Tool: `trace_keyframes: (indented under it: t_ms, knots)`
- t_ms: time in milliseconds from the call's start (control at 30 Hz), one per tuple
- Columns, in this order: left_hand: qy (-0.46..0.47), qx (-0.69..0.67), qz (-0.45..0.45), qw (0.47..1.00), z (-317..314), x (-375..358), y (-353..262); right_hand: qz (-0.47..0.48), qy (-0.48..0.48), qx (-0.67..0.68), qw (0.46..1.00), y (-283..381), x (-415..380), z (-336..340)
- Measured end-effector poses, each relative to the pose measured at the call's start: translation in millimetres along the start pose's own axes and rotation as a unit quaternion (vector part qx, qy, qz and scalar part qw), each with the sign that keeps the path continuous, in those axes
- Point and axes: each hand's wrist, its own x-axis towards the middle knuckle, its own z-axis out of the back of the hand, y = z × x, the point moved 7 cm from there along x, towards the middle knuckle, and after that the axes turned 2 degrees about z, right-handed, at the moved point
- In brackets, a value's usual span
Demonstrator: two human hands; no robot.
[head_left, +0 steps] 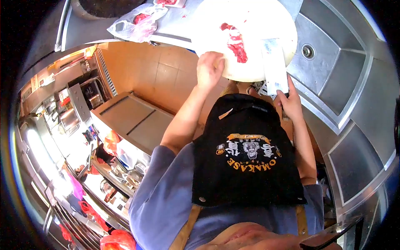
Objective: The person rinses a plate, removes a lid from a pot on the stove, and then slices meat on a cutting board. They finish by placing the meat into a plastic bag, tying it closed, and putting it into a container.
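Observation:
A round white cutting board (pixel 266 18) lies in front of me, and a strip of red meat with pale fat (pixel 236 43) rests on it, partly cut into slices. My right hand (pixel 290 102) is closed around the dark handle of a cleaver (pixel 275 68). Its broad blade lies over the board's right edge, to the right of the meat and apart from it. At the board's near left edge is my left hand (pixel 210 70), its fingers curled in. Whether it holds anything is hidden. The left hand does not touch the meat.
Left of the board, a clear plastic bag (pixel 139 21) with red meat lies on the metal counter, near a white tray of meat (pixel 171 2). A steel sink (pixel 321 71) adjoins on the right. Shelves with kitchenware (pixel 66 116) stand at the far left.

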Motion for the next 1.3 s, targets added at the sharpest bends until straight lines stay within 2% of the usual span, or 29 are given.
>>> trace_keyframes:
  t_ms: [33,167,267,333,400,433,500,533,600,667,733,767,800,867,900,933,1000,1067,1133,1300]
  knots:
    - [-0.034,0.008,0.006,0.999,3,5,2,-0.01,0.007,-0.009,1.0,3,0,0]
    - [-0.006,0.004,0.082,0.997,-9,36,3,-0.005,0.0,-0.028,1.0,5,-1,0]
    - [-0.038,0.022,0.045,0.998,-20,52,-10,-0.02,0.003,-0.035,0.999,2,-1,2]
    - [-0.017,0.061,0.043,0.997,-28,63,-10,-0.034,0.012,-0.029,0.999,1,-2,1]
    - [0.06,0.1,0.035,0.993,-40,72,-14,-0.046,0.021,-0.022,0.998,-4,-1,-1]
    - [0.061,0.1,0.033,0.993,-38,75,-19,-0.037,0.011,-0.029,0.999,-8,0,-2]
    - [0.18,-0.057,0.162,0.969,-53,77,-16,-0.027,-0.003,-0.035,0.999,-12,0,0]
    - [0.181,-0.058,0.157,0.969,-56,77,-17,-0.023,0.0,-0.028,0.999,-12,-1,-1]
    - [0.105,-0.136,0.102,0.98,-45,83,-28,-0.019,-0.004,-0.019,1.0,-8,-2,2]
    - [0.081,-0.129,0.07,0.986,-31,84,-41,-0.034,0.005,-0.017,0.999,-7,-5,3]
    - [-0.04,-0.005,-0.077,0.996,-9,83,-67,-0.023,-0.016,-0.015,0.999,-7,-8,7]
    - [-0.039,0.049,-0.115,0.991,-13,77,-72,-0.031,-0.014,0.004,0.999,-8,-8,8]
    - [-0.037,0.049,-0.113,0.992,-19,69,-71,-0.04,-0.01,0.021,0.999,-11,-9,8]
    - [0.037,0.094,-0.213,0.972,-42,43,-80,-0.032,-0.01,0.039,0.999,-14,-9,9]
    - [0.086,0.04,-0.144,0.985,-46,34,-71,-0.022,-0.01,0.06,0.998,-12,-7,9]
    - [0.082,0.044,-0.141,0.986,-43,30,-65,-0.018,-0.005,0.059,0.998,-9,-6,10]
    - [-0.004,-0.042,-0.165,0.985,-20,21,-51,-0.028,-0.034,0.073,0.996,-5,-11,15]
    - [-0.021,-0.023,-0.126,0.992,-10,18,-21,-0.022,-0.024,0.084,0.996,-6,-8,14]
    - [-0.066,0.007,-0.015,0.998,3,18,8,-0.017,-0.034,0.097,0.995,-7,-8,14]
    - [-0.085,0.007,-0.004,0.996,3,34,15,-0.002,-0.012,0.057,0.998,1,-6,11]
